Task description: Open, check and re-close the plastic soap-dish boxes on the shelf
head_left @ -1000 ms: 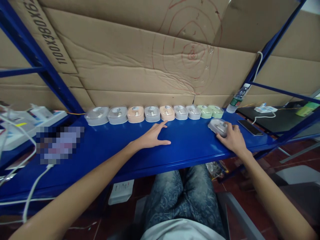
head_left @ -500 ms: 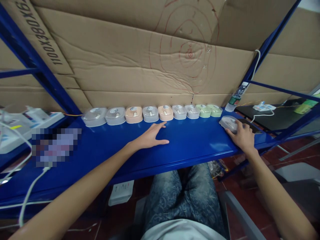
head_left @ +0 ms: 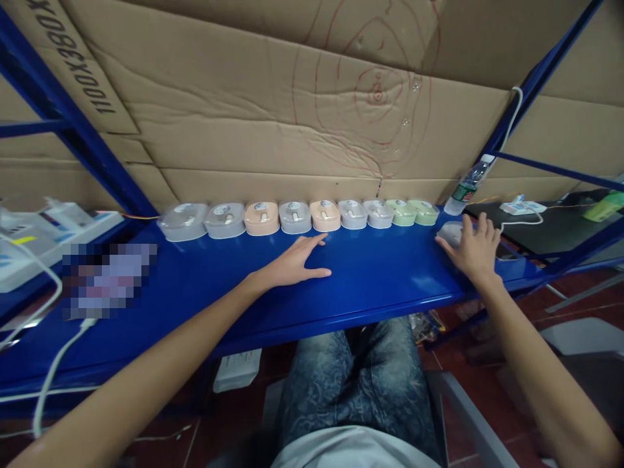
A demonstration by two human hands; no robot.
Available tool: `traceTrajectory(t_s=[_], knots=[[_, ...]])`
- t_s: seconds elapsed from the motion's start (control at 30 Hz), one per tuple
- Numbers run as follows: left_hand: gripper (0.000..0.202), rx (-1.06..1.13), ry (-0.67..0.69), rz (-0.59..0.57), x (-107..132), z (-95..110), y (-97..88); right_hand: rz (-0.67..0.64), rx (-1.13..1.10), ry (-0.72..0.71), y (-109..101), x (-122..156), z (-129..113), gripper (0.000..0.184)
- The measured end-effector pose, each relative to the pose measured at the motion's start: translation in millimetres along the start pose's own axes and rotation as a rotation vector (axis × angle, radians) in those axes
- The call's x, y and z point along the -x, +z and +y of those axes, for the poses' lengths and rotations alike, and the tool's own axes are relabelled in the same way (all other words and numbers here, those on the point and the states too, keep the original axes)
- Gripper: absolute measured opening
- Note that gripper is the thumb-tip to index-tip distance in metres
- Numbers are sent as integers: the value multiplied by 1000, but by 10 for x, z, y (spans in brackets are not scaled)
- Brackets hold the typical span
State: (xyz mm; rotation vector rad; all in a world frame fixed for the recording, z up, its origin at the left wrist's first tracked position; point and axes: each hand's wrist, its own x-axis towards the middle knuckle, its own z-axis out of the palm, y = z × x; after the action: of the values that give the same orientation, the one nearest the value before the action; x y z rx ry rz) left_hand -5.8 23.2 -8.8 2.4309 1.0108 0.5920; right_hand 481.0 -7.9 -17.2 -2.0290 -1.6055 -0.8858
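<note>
My left hand (head_left: 297,263) rests on the blue table with its fingers stretched out and thumb apart, holding nothing. Just beyond its fingertips is a peach lidded plastic box (head_left: 325,216), one of a row of small rounded boxes with clear domed lids. That row includes grey boxes such as the leftmost one (head_left: 183,223), another peach box (head_left: 262,220) and green boxes (head_left: 402,213) at the right end. At the table's right, my right hand (head_left: 474,250) hovers at a separate grey lidded box (head_left: 449,232), fingers spread; they partly hide it. Contact there is unclear.
A water bottle (head_left: 468,185) stands in the back right corner, near a blue metal post. On the left lie a pixelated flat object (head_left: 112,281) with a white cable, and white devices (head_left: 58,237). Cardboard (head_left: 219,97) walls off the back of the blue table (head_left: 370,279).
My right hand's fingers have lifted and spread from around the grey box at the right. My left hand keeps its pose. The camera view has shifted slightly.
</note>
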Motion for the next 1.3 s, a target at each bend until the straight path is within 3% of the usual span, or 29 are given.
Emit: traceTrajectory(t_s=[0.2,0.37,0.53,0.87,1.1,1.3], knots=[[97,11,-10,3,14,30,-7,-196,-13,-70,263,-692,-361,82],[96,11,-16,-11,28,56,-29,-479,-49,-37,547,-1150,-302,78],[96,25,-24,-21,26,37,-38,-588,-104,-34,697,-1274,-186,78],[93,6,-23,-8,15,58,-30,-511,-236,-11,570,-1202,-175,71],[92,11,-2,-6,15,38,-41,-283,-204,-8,418,-1185,-154,62],[89,26,6,-2,21,40,-55,-10,-259,-41,50,-1112,-309,54]])
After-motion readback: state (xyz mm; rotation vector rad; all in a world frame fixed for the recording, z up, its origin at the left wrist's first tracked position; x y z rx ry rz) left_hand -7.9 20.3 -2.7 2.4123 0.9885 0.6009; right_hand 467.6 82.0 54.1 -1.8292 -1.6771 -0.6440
